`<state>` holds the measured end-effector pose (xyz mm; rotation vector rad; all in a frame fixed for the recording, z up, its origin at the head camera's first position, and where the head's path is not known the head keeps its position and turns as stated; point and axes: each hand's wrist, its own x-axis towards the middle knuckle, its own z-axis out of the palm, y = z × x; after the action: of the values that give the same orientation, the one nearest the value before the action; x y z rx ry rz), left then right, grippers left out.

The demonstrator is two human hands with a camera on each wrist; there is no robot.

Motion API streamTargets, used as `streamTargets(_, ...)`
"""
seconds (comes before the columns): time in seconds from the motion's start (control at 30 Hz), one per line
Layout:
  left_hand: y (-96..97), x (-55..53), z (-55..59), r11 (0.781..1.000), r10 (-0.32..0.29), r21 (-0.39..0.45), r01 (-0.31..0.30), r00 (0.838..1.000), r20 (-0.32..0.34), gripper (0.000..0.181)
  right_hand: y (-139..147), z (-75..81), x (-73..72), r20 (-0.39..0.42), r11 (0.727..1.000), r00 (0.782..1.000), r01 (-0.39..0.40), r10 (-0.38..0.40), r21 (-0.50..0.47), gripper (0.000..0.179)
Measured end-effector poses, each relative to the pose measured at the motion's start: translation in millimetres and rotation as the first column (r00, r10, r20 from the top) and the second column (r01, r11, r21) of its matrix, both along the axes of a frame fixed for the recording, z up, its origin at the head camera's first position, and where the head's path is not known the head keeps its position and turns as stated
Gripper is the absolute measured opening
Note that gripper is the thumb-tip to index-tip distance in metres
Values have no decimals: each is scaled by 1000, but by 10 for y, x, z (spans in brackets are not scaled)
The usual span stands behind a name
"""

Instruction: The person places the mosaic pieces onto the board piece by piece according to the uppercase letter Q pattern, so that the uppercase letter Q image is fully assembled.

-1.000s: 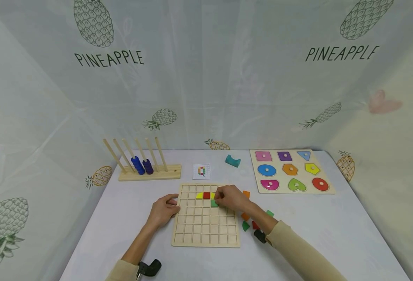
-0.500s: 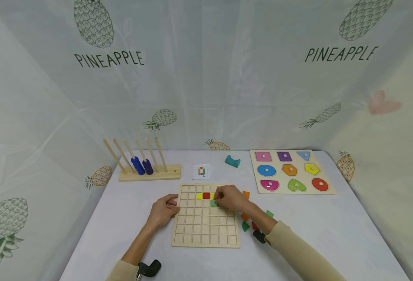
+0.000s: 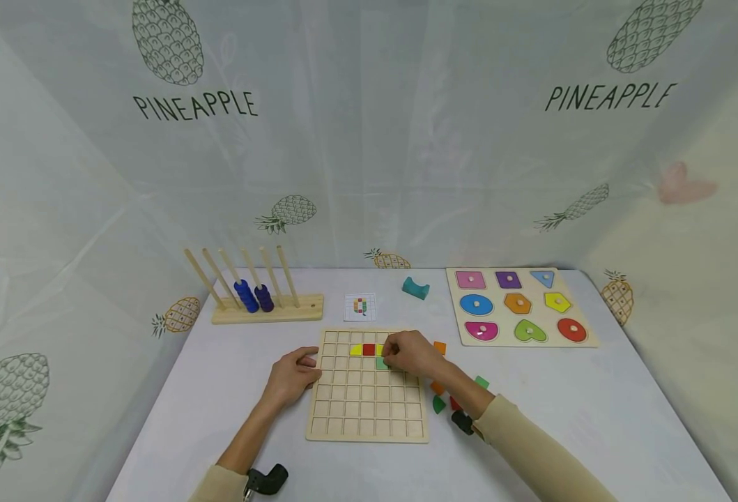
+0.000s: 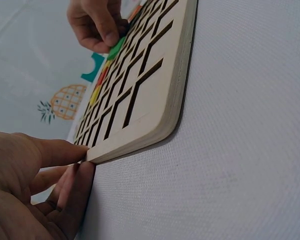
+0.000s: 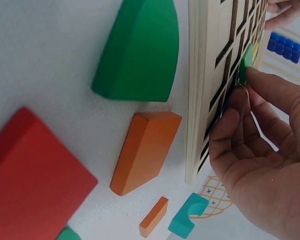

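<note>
A wooden grid board lies on the white table with a red square tile between two yellow tiles in one row. My right hand pinches a green tile at the cell just below the right yellow one. In the right wrist view, thumb and fingertips meet at the green tile. My left hand rests at the board's left side, its fingertips touching the edge. In the left wrist view the left hand is at the board's corner.
Loose orange, red and green tiles lie right of the board. Behind stand a peg rack with blue and purple beads, a pattern card, a teal arch block and a shape puzzle.
</note>
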<state>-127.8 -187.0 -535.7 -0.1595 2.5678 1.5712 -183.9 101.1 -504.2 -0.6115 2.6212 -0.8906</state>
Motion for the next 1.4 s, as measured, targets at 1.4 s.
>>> streamTargets(1.4, 10, 0, 9, 1000, 1, 6, -1, 1000, -1, 52, -13, -5, 4, 12, 1000, 1000, 19, -19, 23, 29)
